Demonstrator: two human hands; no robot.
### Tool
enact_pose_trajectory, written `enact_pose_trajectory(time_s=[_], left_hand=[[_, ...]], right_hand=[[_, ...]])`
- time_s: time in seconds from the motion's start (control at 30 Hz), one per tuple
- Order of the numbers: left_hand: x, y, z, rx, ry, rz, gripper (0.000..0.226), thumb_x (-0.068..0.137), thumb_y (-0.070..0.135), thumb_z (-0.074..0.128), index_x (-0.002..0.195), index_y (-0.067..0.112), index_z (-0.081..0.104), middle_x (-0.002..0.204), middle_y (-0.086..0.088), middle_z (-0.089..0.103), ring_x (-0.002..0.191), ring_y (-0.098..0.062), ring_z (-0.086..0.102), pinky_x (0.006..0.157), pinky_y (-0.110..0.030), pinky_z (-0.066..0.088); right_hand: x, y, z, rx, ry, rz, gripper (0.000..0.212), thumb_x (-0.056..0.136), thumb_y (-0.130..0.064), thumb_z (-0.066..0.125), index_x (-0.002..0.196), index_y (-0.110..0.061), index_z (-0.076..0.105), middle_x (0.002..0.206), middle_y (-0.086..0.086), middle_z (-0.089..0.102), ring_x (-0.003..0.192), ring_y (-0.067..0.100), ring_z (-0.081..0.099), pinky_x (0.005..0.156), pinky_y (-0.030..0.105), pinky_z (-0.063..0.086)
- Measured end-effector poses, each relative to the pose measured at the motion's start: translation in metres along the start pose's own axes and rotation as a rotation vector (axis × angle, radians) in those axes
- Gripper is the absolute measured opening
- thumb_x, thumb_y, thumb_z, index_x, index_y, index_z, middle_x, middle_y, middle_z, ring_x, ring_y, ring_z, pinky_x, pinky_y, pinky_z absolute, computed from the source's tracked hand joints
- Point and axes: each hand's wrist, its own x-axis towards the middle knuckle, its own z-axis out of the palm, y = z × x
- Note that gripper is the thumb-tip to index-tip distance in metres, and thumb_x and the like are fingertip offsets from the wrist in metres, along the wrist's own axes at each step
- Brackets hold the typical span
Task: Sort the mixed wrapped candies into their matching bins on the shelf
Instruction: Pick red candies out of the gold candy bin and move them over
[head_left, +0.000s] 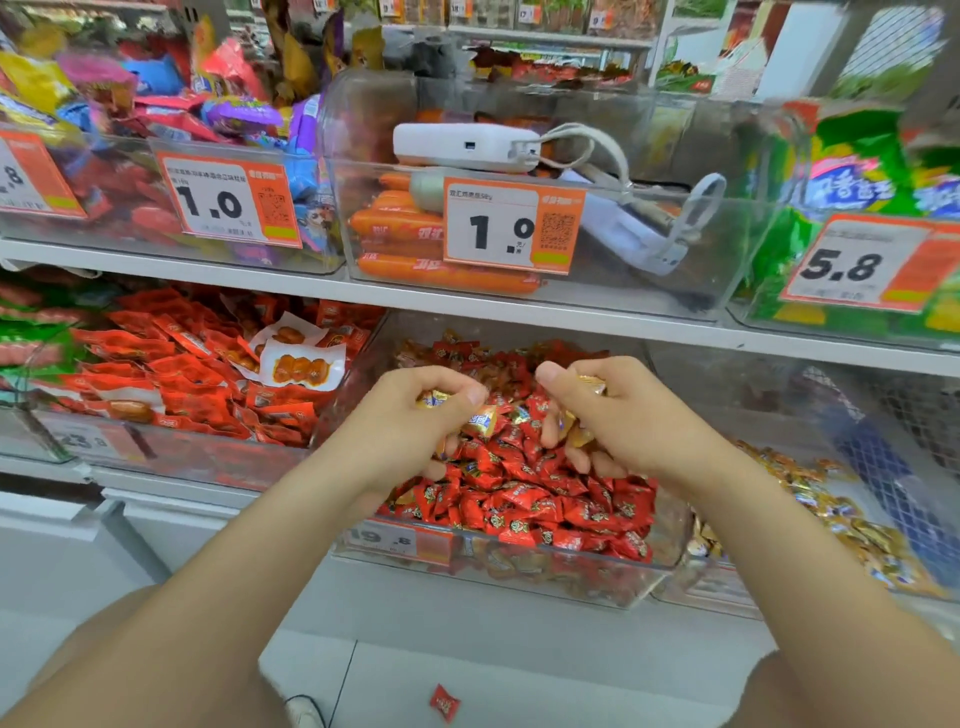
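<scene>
Candies in red wrappers (524, 499) filled the clear bin (675, 540) at your 12 o'clock. Your left hand (405, 415) gripped gold candies (480, 420) in curled fingers above that pile. Your right hand (623, 415) clutched more gold pieces (574, 431). A gold candy pile (831, 519) lay at 3 o'clock. One stray red candy (444, 703) lay on the floor (571, 686) at 6 o'clock.

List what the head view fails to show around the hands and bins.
- Head view: count of gold candies in left hand and right hand, hidden by curled fingers.
- Head view: small print on the red candy bin price tag, blurred.
- Head view: gold candy bin, smeared by blur.
</scene>
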Motion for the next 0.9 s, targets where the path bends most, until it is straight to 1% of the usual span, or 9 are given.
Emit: enact_pose_trajectory(time_s=[0.1,0.2,0.3,0.37,0.5,0.63,0.7,0.8,0.9], left_hand=[[-0.017,0.008,0.029,-0.147,-0.098,-0.036,0.015,0.099,0.033,0.071,0.102,0.02,0.077,0.08,0.001,0.066,0.069,-0.015,0.059,0.055,-0.027,0.049],[-0.032,0.019,0.064,-0.212,-0.18,-0.05,0.014,0.098,0.028,0.073,0.102,0.015,0.077,0.093,-0.004,0.072,0.076,-0.02,0.068,0.06,-0.029,0.055],[-0.046,0.038,0.106,-0.185,-0.229,-0.005,0.006,0.099,0.017,0.071,0.102,0.014,0.076,0.093,-0.007,0.074,0.076,-0.019,0.074,0.063,-0.029,0.058],[-0.052,0.048,0.135,-0.048,-0.252,0.114,0.008,0.1,0.013,0.069,0.1,0.018,0.075,0.088,-0.006,0.074,0.066,-0.014,0.073,0.057,-0.027,0.057],[-0.043,0.058,0.201,0.352,-0.214,0.452,0.01,0.1,0.021,0.067,0.097,0.03,0.069,0.097,0.011,0.07,0.059,-0.004,0.068,0.062,-0.026,0.05],[0.002,0.051,0.264,0.565,-0.18,0.489,0.007,0.094,0.022,0.069,0.098,0.027,0.069,0.084,0.014,0.064,0.081,-0.009,0.062,0.076,-0.025,0.04],[0.028,0.043,0.286,0.629,-0.306,0.331,0.029,0.085,0.036,0.081,0.109,0.031,0.067,0.103,0.009,0.064,0.104,-0.018,0.063,0.084,-0.026,0.044],[0.055,0.031,0.303,0.816,-0.614,0.148,0.081,0.076,0.049,0.088,0.147,0.039,0.049,0.143,-0.001,0.046,0.128,-0.023,0.052,0.106,-0.032,0.047],[0.067,0.018,0.32,1.058,-0.705,0.11,0.091,0.086,0.048,0.078,0.157,0.057,0.022,0.156,-0.008,0.02,0.142,-0.044,0.032,0.115,-0.049,0.039]], right_hand=[[-0.025,0.016,-0.035,0.201,0.008,0.038,0.042,0.106,-0.041,0.06,0.091,-0.001,0.062,0.084,0.017,0.075,0.052,0.026,0.053,0.041,0.023,0.031],[-0.046,0.048,-0.078,0.293,0.131,0.133,0.036,0.107,-0.04,0.059,0.096,-0.005,0.064,0.073,0.013,0.063,0.052,0.022,0.048,0.047,0.023,0.029],[-0.063,0.098,-0.12,-0.035,0.407,0.243,0.048,0.106,-0.046,0.057,0.086,-0.005,0.068,0.059,0.006,0.06,0.056,0.026,0.056,0.055,0.028,0.039],[-0.073,0.133,-0.144,-0.336,0.498,0.353,0.049,0.104,-0.046,0.057,0.081,-0.004,0.067,0.064,0.011,0.068,0.068,0.034,0.066,0.064,0.036,0.047],[-0.093,0.172,-0.17,-0.466,0.378,0.407,0.023,0.091,-0.035,0.069,0.108,-0.019,0.067,0.099,0.006,0.074,0.093,0.028,0.07,0.086,0.039,0.056],[-0.103,0.183,-0.176,-0.43,0.133,0.205,0.04,0.086,-0.018,0.079,0.124,-0.027,0.073,0.11,-0.011,0.074,0.09,-0.004,0.066,0.086,0.024,0.053],[-0.104,0.189,-0.183,-0.453,0.207,0.197,0.037,0.088,-0.008,0.07,0.118,-0.028,0.077,0.104,-0.018,0.075,0.085,-0.004,0.068,0.081,0.026,0.055],[-0.111,0.186,-0.194,-0.3,0.466,0.286,0.034,0.093,-0.004,0.059,0.102,-0.031,0.079,0.088,-0.017,0.073,0.073,0.001,0.066,0.067,0.021,0.05],[-0.115,0.19,-0.2,-0.195,0.565,0.326,0.024,0.096,-0.009,0.061,0.099,-0.026,0.078,0.079,-0.003,0.075,0.064,0.013,0.067,0.055,0.022,0.051]])
